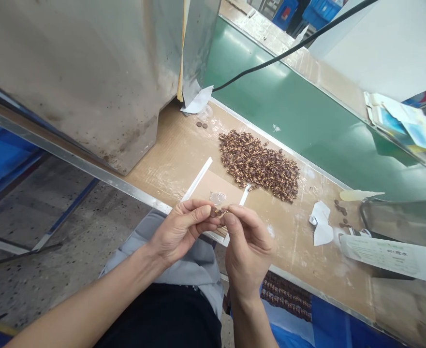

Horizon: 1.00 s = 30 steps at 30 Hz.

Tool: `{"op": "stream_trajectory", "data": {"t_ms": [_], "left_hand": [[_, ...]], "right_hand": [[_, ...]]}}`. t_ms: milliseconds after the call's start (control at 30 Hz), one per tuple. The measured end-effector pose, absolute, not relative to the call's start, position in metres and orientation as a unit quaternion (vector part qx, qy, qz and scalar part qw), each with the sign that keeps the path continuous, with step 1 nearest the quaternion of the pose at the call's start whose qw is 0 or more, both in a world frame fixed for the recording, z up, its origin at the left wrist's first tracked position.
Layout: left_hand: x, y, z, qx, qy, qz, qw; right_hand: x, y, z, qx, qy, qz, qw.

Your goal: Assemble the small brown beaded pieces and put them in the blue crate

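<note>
My left hand (183, 229) and my right hand (247, 249) meet over the near edge of a cardboard-covered bench (169, 154). Both pinch a small brown part (219, 211) between thumb and fingertips; its shape is too small to make out. A small clear round piece (218, 197) lies on a cardboard sheet just beyond my fingers. Further back lies a heap of several small brown-and-gold parts (258, 164).
A big metal machine housing (89, 72) stands at the left. A green conveyor belt (307, 111) runs behind the bench, crossed by a black cable (288, 50). White paper scraps (321, 222), loose brown parts and a clear bag (394, 253) lie at the right. A tray of brown parts (287, 295) sits under the bench.
</note>
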State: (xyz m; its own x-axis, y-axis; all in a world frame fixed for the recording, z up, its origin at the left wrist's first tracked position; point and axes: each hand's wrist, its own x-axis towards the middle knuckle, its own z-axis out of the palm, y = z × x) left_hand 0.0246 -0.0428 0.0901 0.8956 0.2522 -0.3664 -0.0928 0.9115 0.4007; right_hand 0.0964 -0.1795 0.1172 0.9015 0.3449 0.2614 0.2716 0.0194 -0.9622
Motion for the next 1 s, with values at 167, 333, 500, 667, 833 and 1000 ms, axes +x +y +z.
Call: {"op": "stream_trajectory", "data": {"t_ms": [167,333,500,667,833,1000], "left_hand": [[0.026,-0.043,0.093,0.174,0.214,0.097,0.956],[0.025,-0.044,0.095,0.174,0.228,0.103,0.952],[0.025,-0.049,0.099,0.168,0.237,0.111,0.95],[0.025,-0.052,0.104,0.172,0.255,0.126,0.943],[0.023,-0.05,0.11,0.19,0.256,0.123,0.94],[0.022,-0.046,0.118,0.21,0.251,0.116,0.938]], "right_hand": [[0.096,-0.179,0.12,-0.711,-0.246,0.001,0.659],[0.095,-0.178,0.115,-0.726,-0.271,-0.055,0.63],[0.093,-0.175,0.107,-0.726,-0.271,-0.099,0.625],[0.092,-0.178,0.101,-0.721,-0.268,-0.081,0.634],[0.095,-0.179,0.103,-0.715,-0.278,-0.075,0.637],[0.096,-0.179,0.107,-0.716,-0.289,-0.087,0.63]]}}
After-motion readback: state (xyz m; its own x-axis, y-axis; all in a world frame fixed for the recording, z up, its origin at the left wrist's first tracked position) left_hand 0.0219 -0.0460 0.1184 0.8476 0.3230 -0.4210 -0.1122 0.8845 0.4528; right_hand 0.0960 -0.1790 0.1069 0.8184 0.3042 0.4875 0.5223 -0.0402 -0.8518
